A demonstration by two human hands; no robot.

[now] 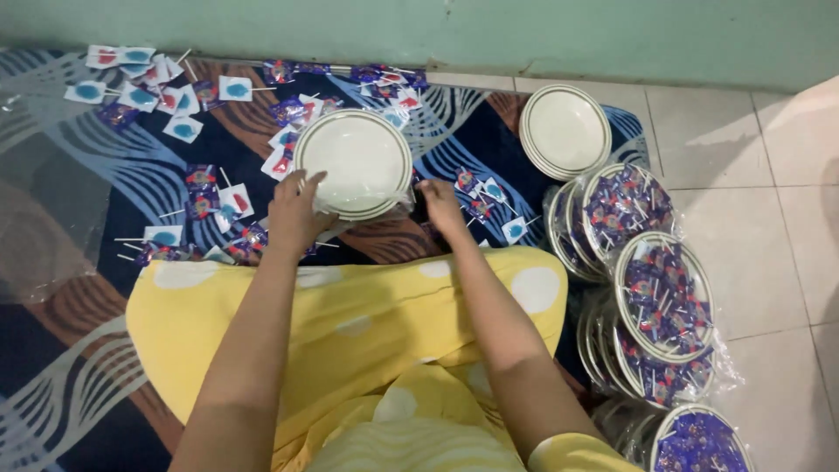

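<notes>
A white plate with a dark rim (pixel 354 160) lies on the patterned mat, partly inside a clear plastic bag (pixel 384 208). My left hand (pixel 295 214) grips the plate's near left edge together with the plastic. My right hand (pixel 441 208) rests at the plate's near right side, fingers down on the mat by the bag's edge; whether it pinches the plastic is unclear. Wrapped lollipops (pixel 199 188) lie scattered on the mat around the plate.
A stack of bare plates (pixel 565 131) sits at the mat's far right. Several bagged plates filled with lollipops (pixel 664 297) overlap along the right, onto the tiled floor (pixel 786 201). My yellow dotted skirt (pixel 350 323) covers my lap. A green wall (pixel 524 35) runs behind.
</notes>
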